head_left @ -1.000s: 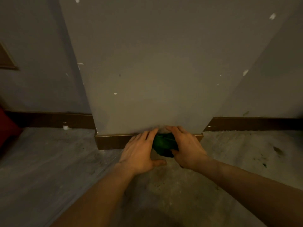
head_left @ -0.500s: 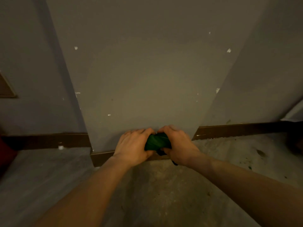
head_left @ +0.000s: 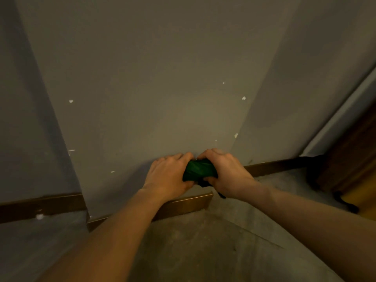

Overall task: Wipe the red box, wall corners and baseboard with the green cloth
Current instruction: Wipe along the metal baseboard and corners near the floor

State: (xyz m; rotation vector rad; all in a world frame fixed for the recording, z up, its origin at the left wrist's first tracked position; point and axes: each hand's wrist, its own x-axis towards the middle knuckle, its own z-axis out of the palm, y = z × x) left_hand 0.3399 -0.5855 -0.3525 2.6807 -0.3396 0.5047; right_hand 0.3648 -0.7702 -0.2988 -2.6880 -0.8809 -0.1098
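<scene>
The green cloth [head_left: 200,170] is bunched up between both my hands, against the grey face of a wall column [head_left: 152,98]. My left hand [head_left: 168,174] grips its left end and my right hand [head_left: 227,171] grips its right end. Both hands are above the brown baseboard [head_left: 187,205] that runs along the column's foot. More baseboard runs at the left [head_left: 40,207] and right [head_left: 272,167]. The column's two outer corners stand left and right of my hands. The red box is out of view.
A bare concrete floor [head_left: 203,251] lies below. At the far right a wooden door frame [head_left: 350,155] stands, with a dark strap or cord [head_left: 313,176] lying at its foot. Small white chips dot the wall.
Both hands have lifted the cloth from the baseboard up onto the wall face. The view has tilted up and turned right, so the red object at the left edge is gone.
</scene>
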